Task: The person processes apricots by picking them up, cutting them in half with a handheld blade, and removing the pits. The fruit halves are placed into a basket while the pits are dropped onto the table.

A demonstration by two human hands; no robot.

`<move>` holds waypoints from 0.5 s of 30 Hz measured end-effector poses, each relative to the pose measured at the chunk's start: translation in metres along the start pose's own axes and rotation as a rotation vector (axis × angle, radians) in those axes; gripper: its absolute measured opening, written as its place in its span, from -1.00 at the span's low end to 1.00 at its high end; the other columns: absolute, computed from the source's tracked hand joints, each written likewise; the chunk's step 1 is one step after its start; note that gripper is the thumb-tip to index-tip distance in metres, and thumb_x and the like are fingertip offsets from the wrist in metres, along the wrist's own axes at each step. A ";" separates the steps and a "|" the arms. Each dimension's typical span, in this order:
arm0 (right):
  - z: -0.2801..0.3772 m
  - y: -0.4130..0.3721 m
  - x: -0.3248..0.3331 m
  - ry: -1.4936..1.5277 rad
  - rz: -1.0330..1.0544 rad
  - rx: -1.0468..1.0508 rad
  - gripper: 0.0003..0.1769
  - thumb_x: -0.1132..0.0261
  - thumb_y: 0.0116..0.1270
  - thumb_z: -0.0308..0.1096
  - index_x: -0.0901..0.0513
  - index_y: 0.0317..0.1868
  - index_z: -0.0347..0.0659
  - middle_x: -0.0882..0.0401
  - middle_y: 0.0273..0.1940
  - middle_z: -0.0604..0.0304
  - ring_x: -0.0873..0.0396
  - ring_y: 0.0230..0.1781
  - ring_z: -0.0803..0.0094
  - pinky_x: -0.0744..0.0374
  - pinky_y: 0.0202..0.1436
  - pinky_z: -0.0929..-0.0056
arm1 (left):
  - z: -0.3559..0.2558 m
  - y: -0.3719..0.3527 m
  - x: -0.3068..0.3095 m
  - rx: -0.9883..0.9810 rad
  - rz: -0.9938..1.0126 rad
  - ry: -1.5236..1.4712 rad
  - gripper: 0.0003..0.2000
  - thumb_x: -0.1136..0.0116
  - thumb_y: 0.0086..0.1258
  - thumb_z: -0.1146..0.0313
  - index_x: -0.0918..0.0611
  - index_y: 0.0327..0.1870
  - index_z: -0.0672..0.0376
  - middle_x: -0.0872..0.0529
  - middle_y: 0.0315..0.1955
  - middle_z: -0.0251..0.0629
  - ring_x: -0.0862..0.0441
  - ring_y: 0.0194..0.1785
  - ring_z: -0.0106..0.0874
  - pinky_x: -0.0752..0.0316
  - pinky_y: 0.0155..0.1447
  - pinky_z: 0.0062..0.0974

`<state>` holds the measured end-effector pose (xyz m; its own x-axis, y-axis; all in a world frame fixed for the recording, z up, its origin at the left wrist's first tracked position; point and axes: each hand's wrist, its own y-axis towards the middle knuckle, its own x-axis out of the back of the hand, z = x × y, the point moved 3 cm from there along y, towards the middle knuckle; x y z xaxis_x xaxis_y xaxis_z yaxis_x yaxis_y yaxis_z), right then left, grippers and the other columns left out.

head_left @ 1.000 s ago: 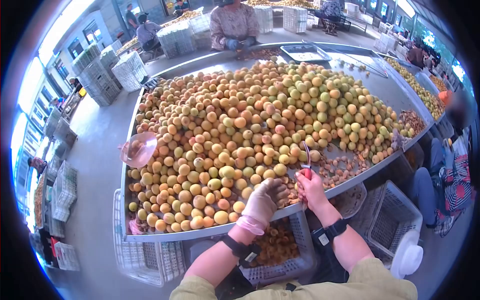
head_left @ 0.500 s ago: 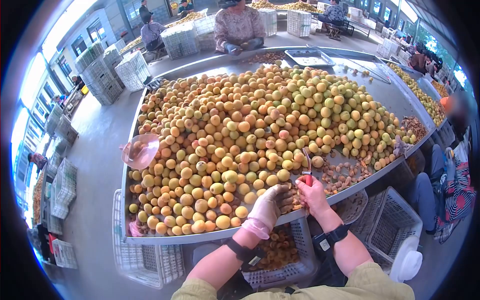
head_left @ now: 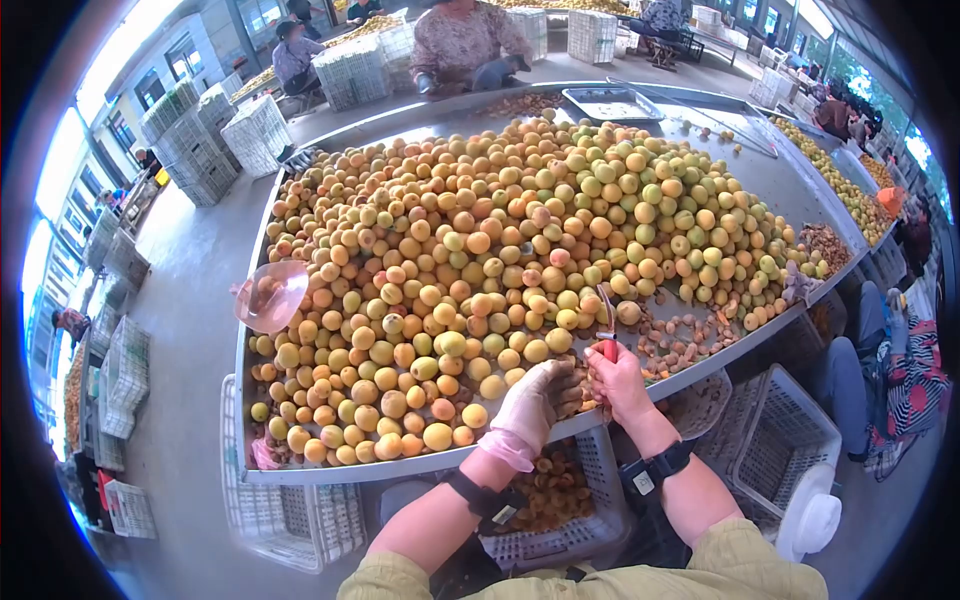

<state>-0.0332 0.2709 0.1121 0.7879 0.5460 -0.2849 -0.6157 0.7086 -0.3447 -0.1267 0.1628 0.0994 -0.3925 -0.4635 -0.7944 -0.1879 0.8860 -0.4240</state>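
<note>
My right hand (head_left: 620,385), bare, is wrapped round the red handle of a pitting tool (head_left: 606,318) with a thin, curved metal end pointing up. Close beside it on the left is my left hand (head_left: 540,405) in a pale, stained glove, its fingers curled inward. Whatever those fingers hold is hidden. Both hands are over the near rim of a metal table (head_left: 400,470) heaped with apricots (head_left: 470,240). Loose apricot pits (head_left: 690,338) lie just beyond my right hand. Beneath my wrists, a crate (head_left: 560,545) contains opened apricot pieces (head_left: 555,495).
A pink translucent scoop (head_left: 272,297) rests at the table's left edge. A white tray (head_left: 612,104) lies at the far side, near a person (head_left: 468,50). Plastic crates stand below left (head_left: 295,525) and right (head_left: 785,440). Another person's legs (head_left: 850,395) are at the right.
The view has shifted slightly. My hands stay close together at the rim, with the tool still in the right one. The person opposite has moved their hands apart.
</note>
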 end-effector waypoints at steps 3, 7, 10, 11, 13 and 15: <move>0.000 0.000 -0.001 0.004 -0.006 0.004 -0.87 -0.22 0.35 -0.37 -0.42 -0.28 -0.15 -0.33 -0.61 0.39 -0.22 -0.80 0.67 -0.24 -0.75 0.64 | -0.001 -0.002 -0.002 -0.006 -0.008 0.006 -0.78 -0.03 0.41 0.25 -0.57 -0.07 0.16 -0.64 -0.22 -0.29 -0.60 -0.14 -0.38 -0.48 0.02 -0.39; -0.001 0.001 0.000 0.005 -0.013 -0.005 -0.87 -0.22 0.35 -0.36 -0.42 -0.29 -0.14 -0.33 -0.61 0.39 -0.22 -0.80 0.67 -0.24 -0.75 0.64 | -0.001 -0.002 -0.003 -0.013 -0.016 0.010 -0.77 -0.03 0.42 0.24 -0.57 -0.07 0.17 -0.64 -0.22 -0.30 -0.61 -0.17 -0.38 -0.49 0.01 -0.38; -0.002 0.001 0.001 0.019 -0.012 -0.005 -0.86 -0.23 0.35 -0.34 -0.42 -0.29 -0.13 -0.33 -0.61 0.38 -0.22 -0.80 0.67 -0.23 -0.75 0.64 | 0.002 0.001 -0.001 -0.002 -0.028 0.012 -0.77 -0.03 0.42 0.23 -0.57 -0.07 0.17 -0.64 -0.25 -0.31 -0.61 -0.19 -0.41 -0.50 -0.03 -0.42; -0.001 0.001 0.001 0.004 -0.021 -0.004 -0.86 -0.24 0.34 -0.34 -0.42 -0.29 -0.13 -0.33 -0.61 0.38 -0.22 -0.80 0.67 -0.23 -0.75 0.64 | 0.003 0.003 0.001 -0.030 -0.029 0.035 -0.76 -0.03 0.42 0.23 -0.57 -0.07 0.17 -0.65 -0.27 -0.31 -0.61 -0.22 -0.43 -0.51 -0.08 -0.44; 0.001 0.004 -0.001 0.005 -0.038 -0.007 -0.86 -0.24 0.33 -0.35 -0.42 -0.30 -0.13 -0.33 -0.61 0.39 -0.22 -0.80 0.67 -0.22 -0.75 0.64 | 0.000 0.005 0.000 -0.045 -0.036 0.071 -0.76 -0.04 0.42 0.22 -0.57 -0.07 0.17 -0.65 -0.29 -0.31 -0.61 -0.25 -0.45 -0.52 -0.12 -0.46; -0.003 0.004 0.001 0.002 -0.041 0.020 -0.87 -0.25 0.31 -0.36 -0.46 -0.30 -0.16 -0.33 -0.62 0.39 -0.22 -0.80 0.68 -0.21 -0.75 0.63 | 0.001 0.002 -0.003 -0.057 -0.081 0.064 -0.76 -0.02 0.43 0.21 -0.57 -0.07 0.17 -0.66 -0.34 -0.31 -0.61 -0.34 -0.47 -0.52 -0.21 -0.47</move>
<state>-0.0348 0.2735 0.1075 0.8121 0.5156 -0.2731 -0.5828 0.7390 -0.3379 -0.1248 0.1658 0.1006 -0.4307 -0.5333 -0.7281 -0.2716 0.8459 -0.4589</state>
